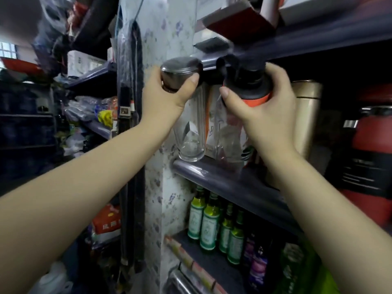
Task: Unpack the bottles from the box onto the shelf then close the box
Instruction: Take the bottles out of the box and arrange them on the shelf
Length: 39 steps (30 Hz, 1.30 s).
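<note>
Bottles [192, 124] in both hands, shelf-level

Clear bottle [192, 132] – dark lid; second bottle [244, 115] – black-orange cap; shelf [222, 179] grey-purple.

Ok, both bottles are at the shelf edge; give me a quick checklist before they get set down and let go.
1. Left hand gripping the clear bottle at its dark cap: ok.
2. Right hand gripping the orange-collared bottle: ok.
3. Clear bottle's base on the shelf: not ok, at the front lip.
4. Orange-collared bottle's base seated: cannot tell.
5. Room behind, beside the gold flask: cannot tell.
</note>
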### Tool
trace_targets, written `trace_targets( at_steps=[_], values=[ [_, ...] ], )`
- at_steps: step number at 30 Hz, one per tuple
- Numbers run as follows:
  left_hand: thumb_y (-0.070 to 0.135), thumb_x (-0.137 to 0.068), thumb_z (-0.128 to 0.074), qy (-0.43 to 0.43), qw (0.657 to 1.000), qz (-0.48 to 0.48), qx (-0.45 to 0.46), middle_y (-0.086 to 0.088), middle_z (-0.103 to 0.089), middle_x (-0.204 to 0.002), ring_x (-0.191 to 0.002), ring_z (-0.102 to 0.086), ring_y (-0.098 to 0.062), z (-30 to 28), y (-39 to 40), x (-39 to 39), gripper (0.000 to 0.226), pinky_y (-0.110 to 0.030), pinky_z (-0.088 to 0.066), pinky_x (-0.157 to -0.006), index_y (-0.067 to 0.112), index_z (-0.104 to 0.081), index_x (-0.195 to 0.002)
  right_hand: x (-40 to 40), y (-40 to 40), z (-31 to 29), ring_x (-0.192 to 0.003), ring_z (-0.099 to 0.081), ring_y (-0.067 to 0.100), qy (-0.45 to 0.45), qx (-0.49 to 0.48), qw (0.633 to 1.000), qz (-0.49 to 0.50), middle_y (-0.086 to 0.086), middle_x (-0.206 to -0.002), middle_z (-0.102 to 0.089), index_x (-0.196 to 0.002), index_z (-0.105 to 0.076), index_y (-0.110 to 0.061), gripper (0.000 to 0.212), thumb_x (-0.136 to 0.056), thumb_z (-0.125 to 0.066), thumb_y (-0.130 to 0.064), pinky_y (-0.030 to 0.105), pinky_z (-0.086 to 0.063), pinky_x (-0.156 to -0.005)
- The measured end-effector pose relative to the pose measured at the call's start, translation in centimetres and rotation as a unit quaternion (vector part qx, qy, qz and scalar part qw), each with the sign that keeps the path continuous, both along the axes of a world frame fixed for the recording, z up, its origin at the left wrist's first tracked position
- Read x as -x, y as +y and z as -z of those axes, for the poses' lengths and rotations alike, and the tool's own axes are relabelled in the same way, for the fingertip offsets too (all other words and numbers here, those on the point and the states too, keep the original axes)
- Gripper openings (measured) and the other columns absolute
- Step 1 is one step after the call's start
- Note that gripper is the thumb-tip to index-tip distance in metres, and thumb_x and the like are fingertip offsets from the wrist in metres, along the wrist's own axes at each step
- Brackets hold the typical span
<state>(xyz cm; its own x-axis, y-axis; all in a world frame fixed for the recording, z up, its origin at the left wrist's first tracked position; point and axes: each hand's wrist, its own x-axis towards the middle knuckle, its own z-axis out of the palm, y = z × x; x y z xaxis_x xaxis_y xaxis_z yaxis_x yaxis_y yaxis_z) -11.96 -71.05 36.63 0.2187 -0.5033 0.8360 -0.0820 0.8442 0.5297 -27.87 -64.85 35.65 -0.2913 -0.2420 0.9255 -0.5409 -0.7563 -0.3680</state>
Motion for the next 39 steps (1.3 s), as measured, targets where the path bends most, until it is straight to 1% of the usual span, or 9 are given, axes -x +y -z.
trace_targets(
  at_steps=[4, 9, 12, 18, 20, 24, 28, 33, 39],
  values=[
    [0.053, -0.063, -0.068, 0.007, 1.000, 0.005, -0.006, 0.010, -0.066, -0.094, -0.087, -0.063, 0.001, -0.2, -2.4, 1.2, 0.055, -0.021, -0.052, -0.081, 0.019, -0.059, -0.106, 0.3, -1.2, 0.0, -0.097, -0.057, -0.001, -0.026, -0.037, 0.998, 0.032, -0.014, -0.102, -0.061, -0.113, -0.058, -0.020, 0.061, -0.064, -0.081, -0.048, 0.009, -0.042, -0.084],
    [0.057, -0.062, -0.072, 0.005, 0.999, 0.009, -0.046, 0.003, -0.069, -0.097, -0.093, -0.066, -0.013, -0.5, -4.9, 2.3, 0.057, -0.039, -0.054, -0.088, 0.020, -0.062, -0.105, 0.1, -2.7, -1.0, -0.103, -0.058, 0.009, -0.024, -0.060, 0.995, 0.076, -0.004, -0.110, -0.063, -0.114, -0.057, -0.015, 0.064, -0.066, -0.079, -0.051, 0.016, -0.042, -0.086],
    [0.054, -0.064, -0.072, -0.007, 0.998, 0.014, -0.062, 0.008, -0.069, -0.096, -0.092, -0.065, -0.009, -0.6, -5.8, 2.7, 0.050, -0.036, -0.054, -0.088, 0.023, -0.062, -0.102, 0.1, -3.7, -2.0, -0.105, -0.058, 0.011, -0.022, -0.081, 0.993, 0.088, -0.001, -0.111, -0.064, -0.115, -0.057, -0.012, 0.065, -0.067, -0.078, -0.051, 0.012, -0.036, -0.078],
    [0.059, -0.058, -0.074, -0.016, 0.993, 0.044, -0.109, 0.008, -0.070, -0.100, -0.093, -0.066, -0.008, -1.4, -7.9, 2.7, 0.062, -0.035, -0.054, -0.088, 0.021, -0.062, -0.107, -0.7, -5.1, -2.9, -0.098, -0.059, 0.011, -0.006, -0.111, 0.985, 0.133, 0.002, -0.110, -0.067, -0.112, -0.060, -0.009, 0.065, -0.067, -0.078, -0.052, 0.007, -0.034, -0.066],
    [0.053, -0.063, -0.076, -0.010, 0.991, 0.061, -0.122, 0.006, -0.068, -0.102, -0.094, -0.064, -0.009, -1.6, -8.4, 2.9, 0.060, -0.031, -0.053, -0.087, 0.017, -0.059, -0.108, -1.1, -5.1, -3.0, -0.098, -0.058, 0.009, -0.007, -0.115, 0.982, 0.147, 0.000, -0.110, -0.066, -0.113, -0.060, -0.009, 0.065, -0.067, -0.078, -0.051, 0.004, -0.035, -0.066],
    [0.047, -0.071, -0.075, 0.015, 0.990, 0.066, -0.123, 0.006, -0.064, -0.098, -0.092, -0.062, -0.009, -1.6, -9.4, 3.0, 0.051, -0.017, -0.046, -0.072, 0.016, -0.057, -0.107, -1.8, -4.7, -2.4, -0.091, -0.054, 0.001, -0.011, -0.110, 0.980, 0.167, -0.008, -0.102, -0.063, -0.111, -0.060, -0.014, 0.058, -0.068, -0.078, -0.049, -0.002, -0.036, -0.068],
    [0.051, -0.066, -0.075, 0.010, 0.992, 0.085, -0.098, 0.002, -0.064, -0.107, -0.095, -0.061, -0.010, -1.2, -10.3, 2.9, 0.062, -0.021, -0.049, -0.081, 0.014, -0.054, -0.112, -2.3, -3.9, -1.9, -0.092, -0.056, 0.001, -0.034, -0.094, 0.975, 0.201, -0.012, -0.098, -0.061, -0.109, -0.059, -0.015, 0.056, -0.068, -0.078, -0.049, 0.003, -0.039, -0.073],
    [0.053, -0.064, -0.075, -0.025, 0.986, 0.118, -0.117, 0.002, -0.064, -0.108, -0.098, -0.061, -0.012, -0.6, -11.0, 3.4, 0.059, -0.029, -0.051, -0.088, 0.020, -0.052, -0.107, -2.7, -3.8, -2.3, -0.089, -0.049, 0.001, -0.083, -0.090, 0.964, 0.235, -0.010, -0.096, -0.055, -0.112, -0.058, -0.011, 0.056, -0.071, -0.078, -0.043, -0.007, -0.032, -0.063],
    [0.050, -0.070, -0.075, -0.064, 0.984, 0.123, -0.110, 0.002, -0.061, -0.110, -0.096, -0.058, -0.010, -0.6, -11.2, 4.1, 0.057, -0.016, -0.042, -0.072, 0.016, -0.054, -0.110, -2.5, -3.7, -1.9, -0.086, -0.055, -0.006, -0.138, -0.090, 0.955, 0.245, -0.015, -0.095, -0.057, -0.113, -0.056, -0.015, 0.056, -0.071, -0.078, -0.045, -0.001, -0.039, -0.065]
  ],
)
